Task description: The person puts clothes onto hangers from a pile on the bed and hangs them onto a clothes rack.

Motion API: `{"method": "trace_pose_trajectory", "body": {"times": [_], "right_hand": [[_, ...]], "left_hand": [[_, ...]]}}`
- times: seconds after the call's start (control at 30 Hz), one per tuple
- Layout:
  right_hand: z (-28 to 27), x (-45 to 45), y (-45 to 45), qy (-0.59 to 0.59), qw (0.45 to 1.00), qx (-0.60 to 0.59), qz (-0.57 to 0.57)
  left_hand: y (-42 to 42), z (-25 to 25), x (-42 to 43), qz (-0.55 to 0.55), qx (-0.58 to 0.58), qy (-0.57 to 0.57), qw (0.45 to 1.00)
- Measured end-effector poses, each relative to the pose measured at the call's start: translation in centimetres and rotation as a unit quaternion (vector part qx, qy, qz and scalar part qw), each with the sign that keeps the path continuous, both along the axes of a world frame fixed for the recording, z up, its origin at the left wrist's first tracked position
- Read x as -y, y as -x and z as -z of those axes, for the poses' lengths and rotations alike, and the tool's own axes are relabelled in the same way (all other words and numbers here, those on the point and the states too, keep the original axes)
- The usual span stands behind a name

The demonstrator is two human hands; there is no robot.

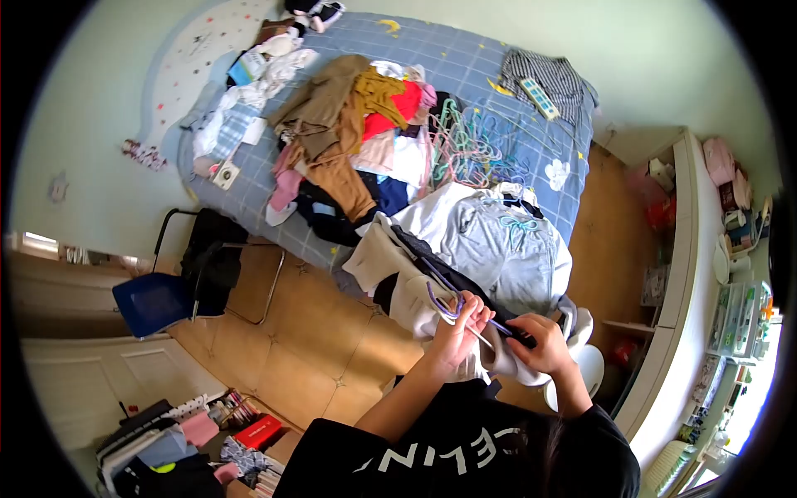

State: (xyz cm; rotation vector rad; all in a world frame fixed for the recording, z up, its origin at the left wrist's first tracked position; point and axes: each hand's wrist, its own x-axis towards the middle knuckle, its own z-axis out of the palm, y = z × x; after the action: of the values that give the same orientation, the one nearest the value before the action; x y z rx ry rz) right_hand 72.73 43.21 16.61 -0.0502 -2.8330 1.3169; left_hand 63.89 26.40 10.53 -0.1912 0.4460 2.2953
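My left hand (462,330) is closed around a purple clothes hanger (442,300), near its hook end. My right hand (541,344) grips the black edge of a white and black garment (388,267), close to one end of the hanger. The garment hangs between my hands and stretches up onto the bed's near edge; its exact kind is hard to make out. Just beyond my hands lies a pair of light grey drawstring pants (498,245), spread on the bed. A tangle of pastel hangers (473,145) rests farther back.
A heap of brown, red and dark clothes (332,124) covers the middle of the bed (452,54). A checked cloth (548,83) lies at the back right. At left stands a blue chair (154,303); a white shelf unit (668,349) runs along the right.
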Motion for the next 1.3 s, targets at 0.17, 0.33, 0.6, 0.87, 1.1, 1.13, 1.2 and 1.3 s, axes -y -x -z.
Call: {"method": "trace_pose_trajectory", "body": {"times": [0.17, 0.33, 0.6, 0.87, 1.1, 1.13, 1.2, 1.3], "right_hand": [[-5.4, 9.5, -3.7, 0.037, 0.992, -0.07, -0.094], [-8.7, 19.7, -6.3, 0.111, 0.961, 0.009, -0.253], [-7.7, 34.3, -6.7, 0.198, 0.846, 0.12, -0.479], [-9.6, 49.3, -5.3, 0.224, 0.714, 0.154, -0.645], [-10.1, 63.0, -2.0, 0.144, 0.672, 0.081, -0.722], [-10.8, 65.2, -2.0, 0.133, 0.692, 0.07, -0.706], [-10.0, 70.3, -0.6, 0.119, 0.676, -0.08, -0.723], [-11.5, 78.3, -1.0, 0.148, 0.66, -0.176, -0.715]], "left_hand": [[-4.7, -6.3, 10.1, -0.067, -0.065, -0.075, 0.993], [-11.1, -8.6, 22.0, -0.188, -0.06, -0.147, 0.969], [-20.7, -11.8, 37.3, -0.396, -0.119, -0.123, 0.902], [-27.4, -14.3, 47.7, -0.602, -0.183, -0.06, 0.775], [-28.9, -13.7, 57.3, -0.736, -0.246, -0.05, 0.628], [-28.8, -14.0, 58.7, -0.762, -0.24, -0.033, 0.6], [-28.6, -13.7, 62.6, -0.774, -0.284, -0.007, 0.566], [-28.4, -15.3, 68.2, -0.815, -0.264, 0.003, 0.516]]}}
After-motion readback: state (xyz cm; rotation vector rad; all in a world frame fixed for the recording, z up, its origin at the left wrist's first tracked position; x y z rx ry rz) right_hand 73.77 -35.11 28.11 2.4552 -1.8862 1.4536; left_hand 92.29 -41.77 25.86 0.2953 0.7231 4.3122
